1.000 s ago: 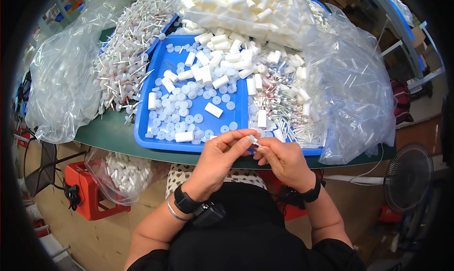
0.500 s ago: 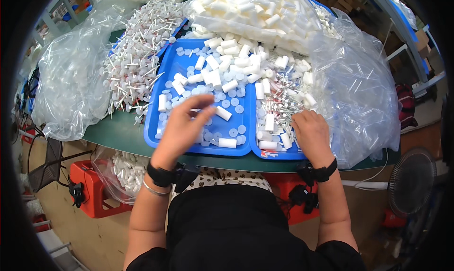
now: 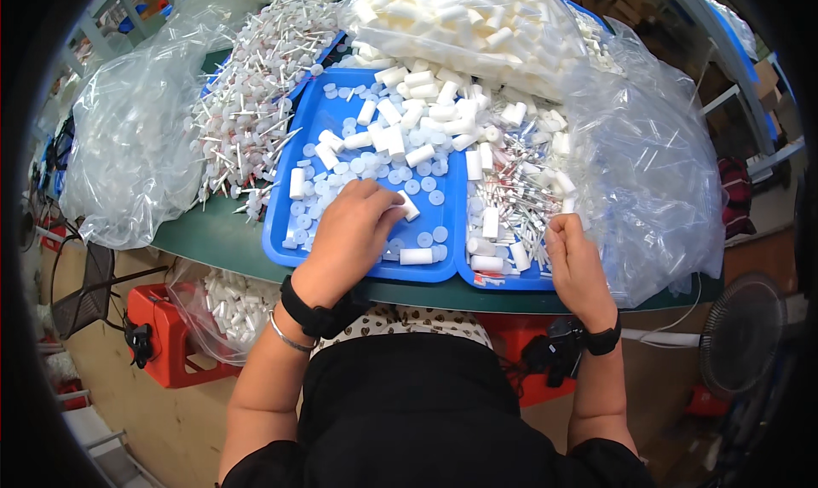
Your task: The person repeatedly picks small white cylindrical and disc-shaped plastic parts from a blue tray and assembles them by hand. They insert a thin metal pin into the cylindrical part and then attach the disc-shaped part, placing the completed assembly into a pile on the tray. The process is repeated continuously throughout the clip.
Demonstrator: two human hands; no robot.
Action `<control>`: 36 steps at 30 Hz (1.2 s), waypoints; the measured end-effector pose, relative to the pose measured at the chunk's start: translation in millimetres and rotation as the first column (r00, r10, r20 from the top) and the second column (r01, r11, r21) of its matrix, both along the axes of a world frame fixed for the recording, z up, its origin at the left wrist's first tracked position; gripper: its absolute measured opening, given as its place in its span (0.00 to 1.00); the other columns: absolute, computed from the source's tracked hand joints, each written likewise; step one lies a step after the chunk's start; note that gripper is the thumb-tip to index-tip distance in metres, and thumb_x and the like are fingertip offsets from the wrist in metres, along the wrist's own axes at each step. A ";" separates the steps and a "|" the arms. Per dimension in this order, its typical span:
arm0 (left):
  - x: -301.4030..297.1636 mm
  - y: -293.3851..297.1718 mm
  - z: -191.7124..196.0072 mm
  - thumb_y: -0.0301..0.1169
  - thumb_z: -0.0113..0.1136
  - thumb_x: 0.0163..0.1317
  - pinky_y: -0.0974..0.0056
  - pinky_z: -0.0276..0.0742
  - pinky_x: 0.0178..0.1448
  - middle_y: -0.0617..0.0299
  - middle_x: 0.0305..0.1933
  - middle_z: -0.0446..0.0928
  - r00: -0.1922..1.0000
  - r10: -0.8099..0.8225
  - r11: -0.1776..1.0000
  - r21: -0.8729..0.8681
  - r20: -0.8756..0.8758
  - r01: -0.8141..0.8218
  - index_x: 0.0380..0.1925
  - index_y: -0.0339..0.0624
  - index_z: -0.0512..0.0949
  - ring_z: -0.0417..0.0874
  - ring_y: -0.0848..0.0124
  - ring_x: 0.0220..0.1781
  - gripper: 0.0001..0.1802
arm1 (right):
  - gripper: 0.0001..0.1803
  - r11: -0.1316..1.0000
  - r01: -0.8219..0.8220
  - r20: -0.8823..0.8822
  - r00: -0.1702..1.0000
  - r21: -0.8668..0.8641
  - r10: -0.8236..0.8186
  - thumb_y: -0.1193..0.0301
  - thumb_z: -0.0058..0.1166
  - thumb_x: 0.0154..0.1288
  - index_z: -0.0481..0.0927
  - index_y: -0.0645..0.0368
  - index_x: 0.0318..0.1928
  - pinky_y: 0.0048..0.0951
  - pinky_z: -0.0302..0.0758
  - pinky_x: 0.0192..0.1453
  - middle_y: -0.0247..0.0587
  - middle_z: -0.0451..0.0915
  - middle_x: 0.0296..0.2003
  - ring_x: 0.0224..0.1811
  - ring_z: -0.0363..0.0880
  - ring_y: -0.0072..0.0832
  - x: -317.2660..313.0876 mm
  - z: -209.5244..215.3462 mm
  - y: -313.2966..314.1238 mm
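In the blue tray (image 3: 277,232) before me lie white cylinders (image 3: 416,256) and small translucent discs (image 3: 436,197). My left hand (image 3: 354,232) reaches over this tray, its fingertips closed at the left end of a white cylinder (image 3: 410,205). Beside it, a second blue tray (image 3: 545,281) holds a heap of thin metal-looking pins (image 3: 515,181) with more white cylinders around them. At that heap's right edge my right hand (image 3: 579,262) is closed, thumb against bent fingers. A small white piece (image 3: 568,205) shows just above its fingertips; whether it is held is unclear.
Pins with translucent discs (image 3: 256,104) are piled at the left. A large bag of cream cylinders (image 3: 469,19) lies at the back. Clear plastic bags (image 3: 119,164) (image 3: 648,173) flank the trays. Below the table edge are a red stool (image 3: 162,334) and a fan (image 3: 741,322).
My left hand has moved right and down onto a white cylinder, its fingers closing. My right hand has drawn back from the pins toward the right and turned, fingers now pinched.
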State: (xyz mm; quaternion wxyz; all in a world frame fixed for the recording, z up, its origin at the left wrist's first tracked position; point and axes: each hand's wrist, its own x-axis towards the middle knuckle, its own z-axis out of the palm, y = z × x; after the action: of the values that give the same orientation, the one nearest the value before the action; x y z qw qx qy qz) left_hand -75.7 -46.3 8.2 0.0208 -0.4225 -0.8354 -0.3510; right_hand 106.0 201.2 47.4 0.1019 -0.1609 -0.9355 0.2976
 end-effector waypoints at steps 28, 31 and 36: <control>69.1 17.3 -16.1 0.36 0.55 0.71 0.73 0.78 0.47 0.65 0.39 0.78 -0.171 -0.607 0.750 0.489 0.776 -0.445 0.51 0.34 0.75 0.80 0.78 0.40 0.17 | 0.05 0.954 -0.264 -0.244 0.925 0.140 0.291 0.75 0.64 0.56 0.83 0.60 0.34 0.31 0.67 0.29 0.37 0.82 0.25 0.20 0.76 0.30 -7.4 20.6 -52.5; 73.9 19.7 -2.2 0.35 0.55 0.71 0.71 0.80 0.52 0.61 0.43 0.79 -0.119 -0.567 0.745 0.446 0.815 -0.497 0.54 0.32 0.74 0.82 0.74 0.43 0.19 | 0.04 0.948 -0.266 -0.247 0.920 0.175 0.304 0.76 0.64 0.56 0.83 0.60 0.33 0.31 0.66 0.28 0.36 0.82 0.24 0.19 0.74 0.29 -8.5 18.4 -51.2; 76.3 21.4 1.8 0.32 0.55 0.70 0.68 0.81 0.56 0.55 0.48 0.80 -0.080 -0.536 0.735 0.418 0.841 -0.533 0.55 0.31 0.74 0.83 0.69 0.48 0.19 | 0.04 0.946 -0.256 -0.215 0.930 0.197 0.297 0.76 0.64 0.55 0.83 0.58 0.32 0.31 0.64 0.28 0.34 0.79 0.22 0.19 0.73 0.29 -6.6 16.1 -48.2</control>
State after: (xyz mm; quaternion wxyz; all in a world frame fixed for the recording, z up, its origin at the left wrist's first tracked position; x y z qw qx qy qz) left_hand 0.6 -25.0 10.0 -0.4486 0.0226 -0.3654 -0.8153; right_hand 99.4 153.1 63.5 0.1852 0.0195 -0.9507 0.2478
